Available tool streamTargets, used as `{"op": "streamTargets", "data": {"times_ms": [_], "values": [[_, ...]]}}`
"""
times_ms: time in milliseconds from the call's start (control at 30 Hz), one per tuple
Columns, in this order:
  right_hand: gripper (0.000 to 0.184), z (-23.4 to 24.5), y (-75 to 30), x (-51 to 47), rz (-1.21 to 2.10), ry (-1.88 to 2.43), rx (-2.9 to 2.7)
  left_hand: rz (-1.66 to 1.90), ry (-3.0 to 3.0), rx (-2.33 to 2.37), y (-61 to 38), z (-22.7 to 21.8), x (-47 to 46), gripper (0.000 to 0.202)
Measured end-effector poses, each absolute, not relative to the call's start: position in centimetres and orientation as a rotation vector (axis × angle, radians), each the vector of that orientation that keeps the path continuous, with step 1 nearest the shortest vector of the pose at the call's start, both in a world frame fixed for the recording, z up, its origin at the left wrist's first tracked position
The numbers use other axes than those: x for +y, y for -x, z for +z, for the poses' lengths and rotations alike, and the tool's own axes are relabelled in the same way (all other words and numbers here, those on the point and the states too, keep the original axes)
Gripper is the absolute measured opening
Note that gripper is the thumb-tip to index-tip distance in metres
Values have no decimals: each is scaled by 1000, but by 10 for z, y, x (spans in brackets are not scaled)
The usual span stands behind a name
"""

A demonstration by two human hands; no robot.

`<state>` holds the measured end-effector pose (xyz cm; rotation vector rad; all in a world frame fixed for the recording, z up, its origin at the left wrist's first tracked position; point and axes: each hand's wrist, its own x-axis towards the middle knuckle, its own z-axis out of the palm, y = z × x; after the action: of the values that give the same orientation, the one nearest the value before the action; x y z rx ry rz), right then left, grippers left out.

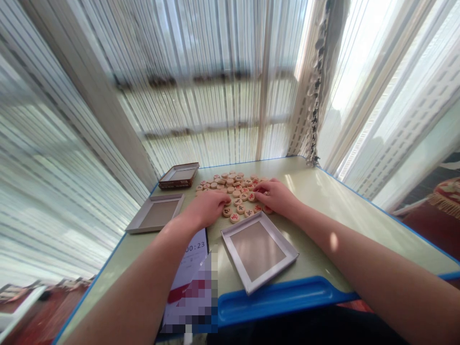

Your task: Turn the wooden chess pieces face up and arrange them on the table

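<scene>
A loose heap of round wooden xiangqi pieces (pixel 236 193), marked in red or black characters, is spread over the pale table. Some lie face down, and a few rest on others. My left hand (pixel 206 208) is at the heap's near left side, fingers bent together, their tips on a piece partly hidden by them. Across from it, my right hand (pixel 278 195) reaches in from the right. Its thumb and forefinger are apart over the pieces at that edge, and its other fingers are partly hidden. Just nearer than the heap lies a shallow open box tray (pixel 235 245), turned at an angle.
Another shallow tray (pixel 133 226) lies at the table's left edge, with a brown-sided box (pixel 176 184) behind it. A phone (pixel 194 251) showing "00:23" lies under my left forearm. Striped curtains (pixel 215 105) hang behind the table (pixel 334 206), which has a blue rim.
</scene>
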<state>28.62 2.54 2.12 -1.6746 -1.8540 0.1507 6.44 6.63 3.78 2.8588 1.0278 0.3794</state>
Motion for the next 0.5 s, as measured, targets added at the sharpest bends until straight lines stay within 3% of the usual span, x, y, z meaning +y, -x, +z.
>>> {"op": "streamTargets", "data": {"times_ms": [233,500], "values": [[19,22,-286,25,12,1666,-1925,411,-2847,1028,-65,37,67,28],[39,22,-274,25,43,1457,-2279,430,-2851,1026,-65,33,69,34]]}}
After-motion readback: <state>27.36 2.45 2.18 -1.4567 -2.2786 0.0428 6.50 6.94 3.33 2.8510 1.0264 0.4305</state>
